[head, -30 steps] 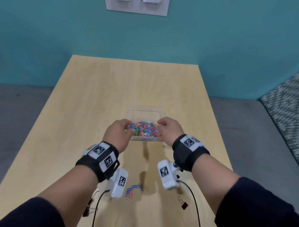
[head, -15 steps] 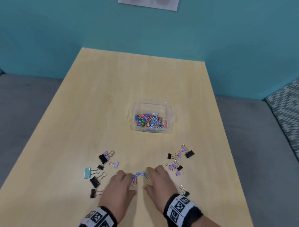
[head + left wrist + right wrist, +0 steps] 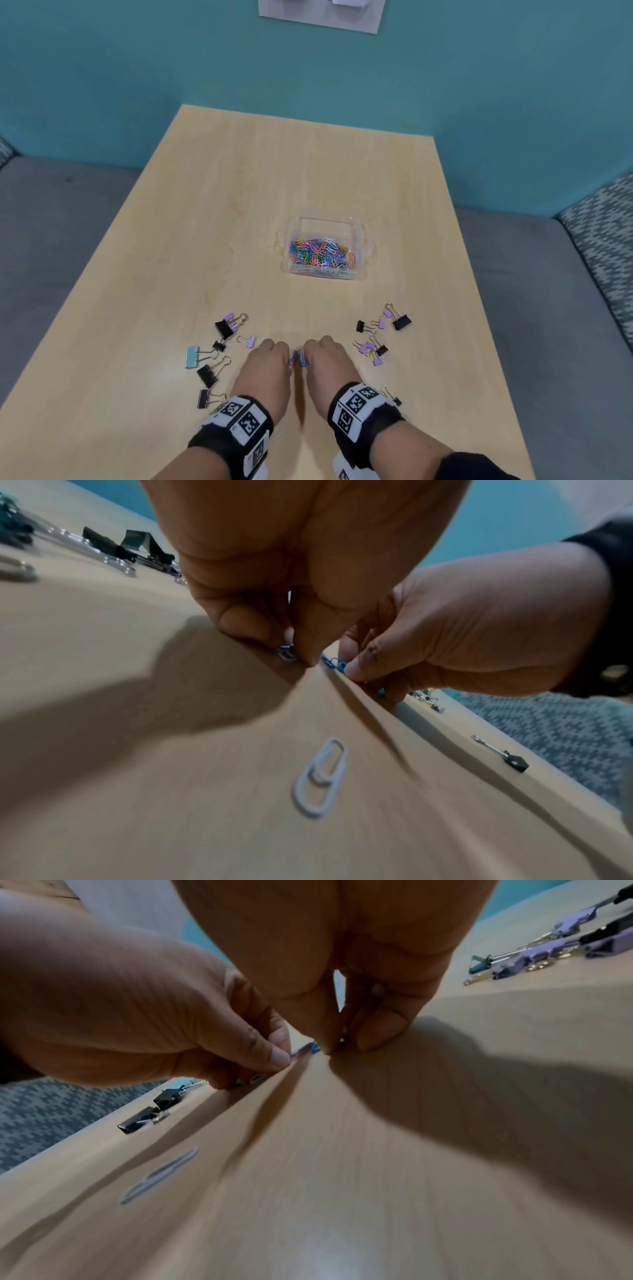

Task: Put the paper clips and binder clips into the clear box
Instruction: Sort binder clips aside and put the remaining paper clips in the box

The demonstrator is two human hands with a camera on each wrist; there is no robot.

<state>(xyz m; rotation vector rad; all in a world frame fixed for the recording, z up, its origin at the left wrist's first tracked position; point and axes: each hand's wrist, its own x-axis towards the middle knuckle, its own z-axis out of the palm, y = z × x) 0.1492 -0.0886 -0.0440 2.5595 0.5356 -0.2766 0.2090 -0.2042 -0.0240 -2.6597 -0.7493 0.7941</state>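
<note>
The clear box [image 3: 363, 240] stands mid-table, with a heap of coloured paper clips [image 3: 322, 253] inside. Near the front edge my left hand [image 3: 274, 356] and right hand [image 3: 322, 349] meet around a small bunch of blue paper clips [image 3: 298, 359] on the table. In the left wrist view my left hand [image 3: 284, 647] pinches one blue clip [image 3: 287, 651], and the right thumb presses on another blue clip [image 3: 334, 664]. In the right wrist view my right hand [image 3: 342, 1042] pinches at the same blue bunch [image 3: 304, 1050]. A white paper clip [image 3: 320, 777] lies just behind the hands.
Several black, purple and light-blue binder clips [image 3: 219, 346] lie left of the hands. Another group of binder clips [image 3: 376, 339] lies to the right, and a small black one [image 3: 392, 397] sits by my right wrist. Grey cushions flank the table.
Both hands left the clear box and came back to the table's front. From half a second ago they closed in from either side onto the blue paper clips.
</note>
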